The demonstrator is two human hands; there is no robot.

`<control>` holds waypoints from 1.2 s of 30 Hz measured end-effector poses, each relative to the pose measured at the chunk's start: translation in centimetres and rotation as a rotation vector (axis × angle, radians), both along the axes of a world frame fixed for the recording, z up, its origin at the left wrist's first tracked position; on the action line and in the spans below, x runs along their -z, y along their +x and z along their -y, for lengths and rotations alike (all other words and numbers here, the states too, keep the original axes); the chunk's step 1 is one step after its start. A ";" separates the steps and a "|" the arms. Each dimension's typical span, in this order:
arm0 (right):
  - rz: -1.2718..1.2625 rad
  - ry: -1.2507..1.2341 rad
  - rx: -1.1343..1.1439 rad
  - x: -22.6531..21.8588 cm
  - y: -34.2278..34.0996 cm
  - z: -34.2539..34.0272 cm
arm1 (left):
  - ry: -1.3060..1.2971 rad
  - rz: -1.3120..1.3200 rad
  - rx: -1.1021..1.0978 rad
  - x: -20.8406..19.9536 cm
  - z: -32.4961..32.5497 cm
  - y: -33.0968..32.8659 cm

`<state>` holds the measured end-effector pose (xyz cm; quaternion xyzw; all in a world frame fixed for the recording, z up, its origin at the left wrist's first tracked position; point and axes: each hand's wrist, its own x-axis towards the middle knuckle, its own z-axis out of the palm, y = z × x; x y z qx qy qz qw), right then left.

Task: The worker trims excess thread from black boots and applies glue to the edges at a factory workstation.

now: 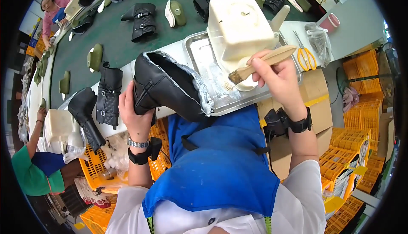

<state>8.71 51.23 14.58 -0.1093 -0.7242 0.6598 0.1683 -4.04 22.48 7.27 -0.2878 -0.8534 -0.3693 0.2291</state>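
My left hand (137,111) is wrapped round a black boot upper (170,90), which lies tilted with its open bottom edge toward the tray. That edge shows a whitish, ragged lining. In my right hand (278,78) is a wooden-handled brush (272,58), gripped between thumb and fingers. Its dark bristles point left, just over the lower lip of a cream plastic container (242,27). The container stands on a metal tray (197,47) streaked with dried white residue. Whether the bristles touch the lip, I cannot tell.
Scissors with orange handles (307,59) and a clear plastic bag (319,42) lie right of the tray. Black boots (143,22) and green shoe lasts (178,12) rest on the green conveyor belt (114,34). Orange crates (346,142) and a cardboard box (312,123) stand below. Two co-workers are at left.
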 end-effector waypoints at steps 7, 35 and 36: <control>-0.031 0.105 -0.254 -0.3 0.1 2.5 | 0.022 -0.089 -0.028 -0.6 -0.3 -0.1; -0.246 -0.037 0.101 0.1 0.3 3.4 | 0.341 0.620 0.067 2.2 -0.3 -1.0; -0.259 -0.039 0.110 0.3 0.2 2.9 | 0.425 0.794 0.113 1.7 -0.4 -1.0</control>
